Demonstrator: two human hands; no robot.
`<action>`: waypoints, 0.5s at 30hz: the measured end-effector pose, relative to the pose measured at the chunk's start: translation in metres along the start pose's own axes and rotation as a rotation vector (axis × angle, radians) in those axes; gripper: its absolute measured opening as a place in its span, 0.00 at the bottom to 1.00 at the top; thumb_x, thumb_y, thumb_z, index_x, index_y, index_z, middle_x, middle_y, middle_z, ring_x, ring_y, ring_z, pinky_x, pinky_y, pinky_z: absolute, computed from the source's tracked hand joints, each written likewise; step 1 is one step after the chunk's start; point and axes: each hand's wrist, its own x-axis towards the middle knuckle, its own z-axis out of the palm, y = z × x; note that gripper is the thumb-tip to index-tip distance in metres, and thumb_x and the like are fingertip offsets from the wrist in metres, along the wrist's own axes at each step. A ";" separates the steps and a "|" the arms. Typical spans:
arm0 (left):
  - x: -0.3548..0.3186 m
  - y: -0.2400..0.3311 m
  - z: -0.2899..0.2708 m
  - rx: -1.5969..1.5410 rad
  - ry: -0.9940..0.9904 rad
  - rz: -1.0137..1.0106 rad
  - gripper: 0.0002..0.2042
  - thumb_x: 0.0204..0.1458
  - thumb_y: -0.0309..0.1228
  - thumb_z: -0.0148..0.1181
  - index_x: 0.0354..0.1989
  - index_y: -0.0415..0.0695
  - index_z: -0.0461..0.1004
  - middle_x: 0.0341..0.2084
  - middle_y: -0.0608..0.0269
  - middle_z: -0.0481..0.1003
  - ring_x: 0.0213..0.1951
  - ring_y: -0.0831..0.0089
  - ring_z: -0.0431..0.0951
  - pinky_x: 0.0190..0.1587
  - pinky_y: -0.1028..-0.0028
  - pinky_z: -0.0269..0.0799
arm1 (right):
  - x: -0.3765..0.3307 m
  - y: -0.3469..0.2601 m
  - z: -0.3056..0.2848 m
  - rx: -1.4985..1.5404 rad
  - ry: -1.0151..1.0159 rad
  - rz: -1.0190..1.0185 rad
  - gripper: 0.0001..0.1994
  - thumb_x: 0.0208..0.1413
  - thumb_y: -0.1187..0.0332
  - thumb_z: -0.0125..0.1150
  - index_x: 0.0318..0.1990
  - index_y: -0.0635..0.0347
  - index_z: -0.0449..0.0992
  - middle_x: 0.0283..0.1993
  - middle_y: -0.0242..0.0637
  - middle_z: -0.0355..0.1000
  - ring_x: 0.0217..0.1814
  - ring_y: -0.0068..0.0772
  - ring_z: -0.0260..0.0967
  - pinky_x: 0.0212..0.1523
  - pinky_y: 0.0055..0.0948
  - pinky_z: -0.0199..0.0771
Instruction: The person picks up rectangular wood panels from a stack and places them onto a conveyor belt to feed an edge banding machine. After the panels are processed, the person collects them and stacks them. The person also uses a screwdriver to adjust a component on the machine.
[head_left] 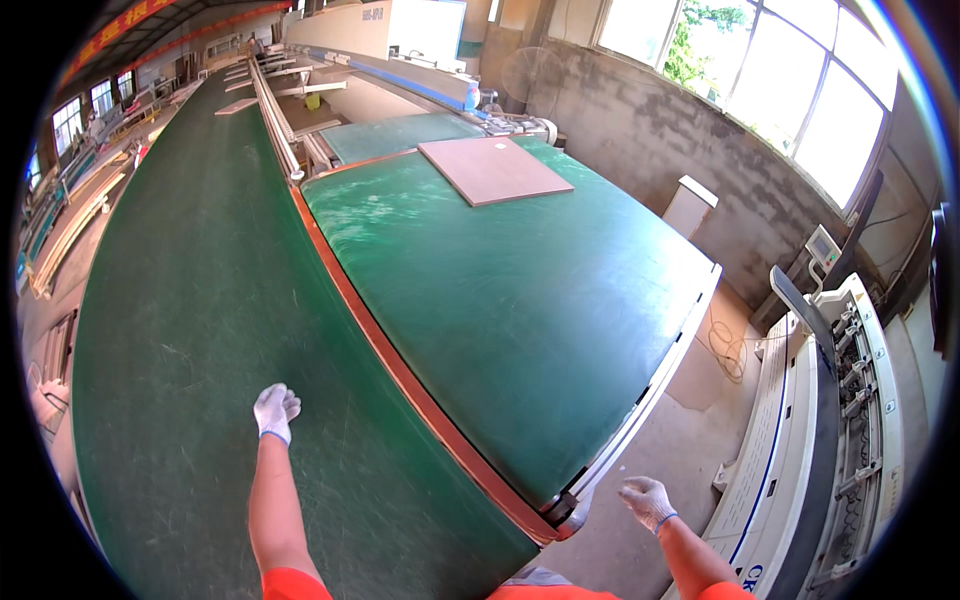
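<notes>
At lower left I see my white-gloved left hand loosely fisted over a scratched dark-green belt, my white-gloved right hand slackly spread, lower right.

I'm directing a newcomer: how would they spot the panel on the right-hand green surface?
Go to the broad green surface right of the red-brown strip. At its far end lies a flat, pinkish-brown panel. A white spot on top and its larger look set it apart from the board far up the left green surface.
</notes>
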 end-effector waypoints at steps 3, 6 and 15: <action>0.029 -0.001 0.048 -0.030 -0.087 -0.016 0.11 0.65 0.32 0.63 0.52 0.43 0.78 0.35 0.59 0.82 0.31 0.67 0.85 0.29 0.67 0.85 | 0.033 -0.021 0.023 -0.010 0.074 -0.094 0.25 0.58 0.63 0.75 0.58 0.71 0.81 0.51 0.46 0.84 0.53 0.36 0.81 0.56 0.33 0.81; 0.057 -0.005 0.091 -0.023 -0.117 -0.016 0.10 0.65 0.31 0.63 0.51 0.42 0.78 0.36 0.58 0.82 0.31 0.66 0.86 0.30 0.67 0.85 | 0.049 -0.072 0.046 -0.320 0.212 -0.129 0.28 0.56 0.57 0.75 0.58 0.70 0.81 0.52 0.48 0.83 0.53 0.41 0.82 0.57 0.35 0.81; 0.137 0.006 0.160 0.011 -0.164 0.090 0.12 0.63 0.30 0.64 0.53 0.40 0.78 0.37 0.60 0.82 0.33 0.70 0.86 0.34 0.70 0.85 | 0.107 -0.118 0.090 -0.678 0.382 -0.037 0.44 0.62 0.45 0.66 0.74 0.71 0.63 0.81 0.59 0.54 0.85 0.58 0.49 0.83 0.43 0.51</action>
